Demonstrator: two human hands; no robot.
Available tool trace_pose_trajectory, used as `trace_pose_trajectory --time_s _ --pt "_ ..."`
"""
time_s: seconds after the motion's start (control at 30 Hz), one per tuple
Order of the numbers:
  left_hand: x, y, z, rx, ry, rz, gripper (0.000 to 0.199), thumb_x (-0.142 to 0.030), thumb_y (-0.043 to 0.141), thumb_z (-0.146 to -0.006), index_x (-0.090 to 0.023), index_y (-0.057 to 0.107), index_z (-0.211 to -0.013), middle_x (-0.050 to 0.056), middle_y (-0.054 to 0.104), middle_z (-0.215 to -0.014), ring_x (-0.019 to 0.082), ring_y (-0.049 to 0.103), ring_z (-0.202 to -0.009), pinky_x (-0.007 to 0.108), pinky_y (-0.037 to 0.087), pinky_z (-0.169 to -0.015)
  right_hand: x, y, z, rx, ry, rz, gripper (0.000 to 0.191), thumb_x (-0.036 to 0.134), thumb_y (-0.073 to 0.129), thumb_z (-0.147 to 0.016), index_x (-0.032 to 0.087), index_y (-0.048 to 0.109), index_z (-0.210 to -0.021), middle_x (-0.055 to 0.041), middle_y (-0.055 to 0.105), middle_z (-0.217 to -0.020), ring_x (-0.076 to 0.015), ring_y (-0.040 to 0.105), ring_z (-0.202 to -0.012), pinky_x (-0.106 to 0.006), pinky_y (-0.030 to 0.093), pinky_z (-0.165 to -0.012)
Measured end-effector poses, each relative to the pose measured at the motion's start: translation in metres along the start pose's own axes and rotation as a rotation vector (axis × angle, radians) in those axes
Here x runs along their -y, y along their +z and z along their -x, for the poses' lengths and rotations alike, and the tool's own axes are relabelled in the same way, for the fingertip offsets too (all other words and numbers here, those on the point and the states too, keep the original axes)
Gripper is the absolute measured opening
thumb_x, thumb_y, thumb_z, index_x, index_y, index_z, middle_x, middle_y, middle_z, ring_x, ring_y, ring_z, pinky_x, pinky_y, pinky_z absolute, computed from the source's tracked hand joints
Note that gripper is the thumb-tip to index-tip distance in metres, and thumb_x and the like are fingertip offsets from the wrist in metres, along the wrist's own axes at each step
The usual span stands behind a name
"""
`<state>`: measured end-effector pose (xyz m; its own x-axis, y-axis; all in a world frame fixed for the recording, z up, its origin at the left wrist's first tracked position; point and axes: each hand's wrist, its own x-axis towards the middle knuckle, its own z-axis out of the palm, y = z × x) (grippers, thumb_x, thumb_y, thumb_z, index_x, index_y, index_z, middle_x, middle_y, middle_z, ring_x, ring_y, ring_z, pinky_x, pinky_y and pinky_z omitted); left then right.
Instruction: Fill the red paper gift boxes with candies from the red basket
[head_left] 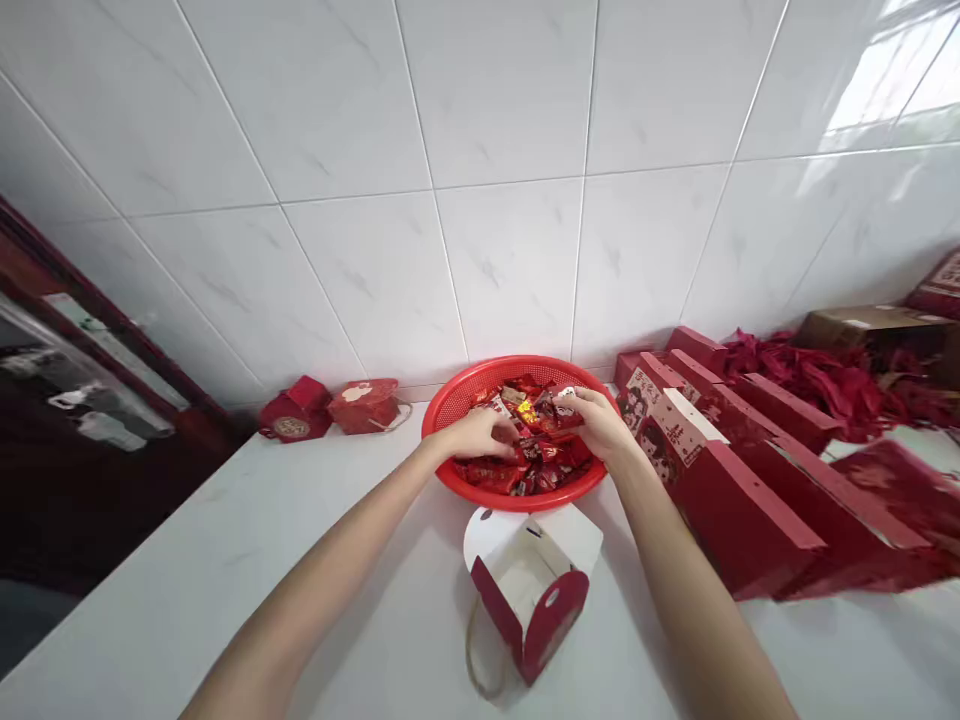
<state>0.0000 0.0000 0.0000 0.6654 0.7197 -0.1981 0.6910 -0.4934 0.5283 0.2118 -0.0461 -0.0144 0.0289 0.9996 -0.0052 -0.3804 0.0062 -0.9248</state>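
A red plastic basket [450, 400] holds many wrapped candies [551, 452], mostly red with a gold one among them. My left hand [478, 435] reaches over its left side, thumb and fingers parted just above the candies, with nothing visible between them. At the right side, my right hand [600, 425] pinches a red-and-white wrapped candy [568, 400]. In front of the basket stands an unfolded red gift box [553, 620], white inside, its flaps spread and a cord handle [472, 655] hanging at its left. No candy shows inside the box.
Two closed red gift boxes [298, 410] sit by the wall at left. Several larger red boxes [750, 510] stand in rows at right, near red shredded filler [802, 385] and a cardboard box [870, 325]. A tiled wall [502, 260] backs the white table [360, 640].
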Motion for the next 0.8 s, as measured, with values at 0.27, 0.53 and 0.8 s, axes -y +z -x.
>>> trace_pose_trajectory --time_s 0.27,0.53,0.8 --pt "-0.001 0.008 -0.003 -0.158 0.015 0.151 0.015 -0.031 0.075 -0.073 -0.018 0.073 -0.068 0.002 0.071 -0.067 0.021 0.064 -0.070 0.030 0.047 -0.071 0.002 -0.002 0.001 0.035 0.044 0.027 0.022 0.030 0.083 -0.053 0.020 0.070 -0.067 -0.0007 0.069 -0.071 -0.0155 0.063 -0.061 -0.026 0.054 -0.050" --pt "-0.023 0.016 -0.023 -0.465 0.009 0.731 0.035 -0.048 0.074 -0.079 -0.015 0.071 -0.089 0.009 0.077 -0.095 0.022 0.074 -0.081 0.032 0.057 -0.072 0.004 -0.004 0.002 0.071 0.007 -0.051 0.028 0.035 0.089 -0.053 0.021 0.073 -0.072 -0.0011 0.072 -0.078 -0.0178 0.066 -0.074 -0.030 0.058 -0.062" --pt "-0.035 0.016 -0.026 -0.495 -0.046 0.864 0.018 -0.033 0.067 -0.087 -0.016 0.070 -0.081 0.006 0.078 -0.083 0.022 0.076 -0.076 0.031 0.059 -0.069 0.002 -0.005 0.000 0.020 -0.048 -0.111 0.029 0.033 0.090 -0.053 0.021 0.074 -0.074 -0.0005 0.074 -0.078 -0.0177 0.067 -0.073 -0.031 0.057 -0.065"
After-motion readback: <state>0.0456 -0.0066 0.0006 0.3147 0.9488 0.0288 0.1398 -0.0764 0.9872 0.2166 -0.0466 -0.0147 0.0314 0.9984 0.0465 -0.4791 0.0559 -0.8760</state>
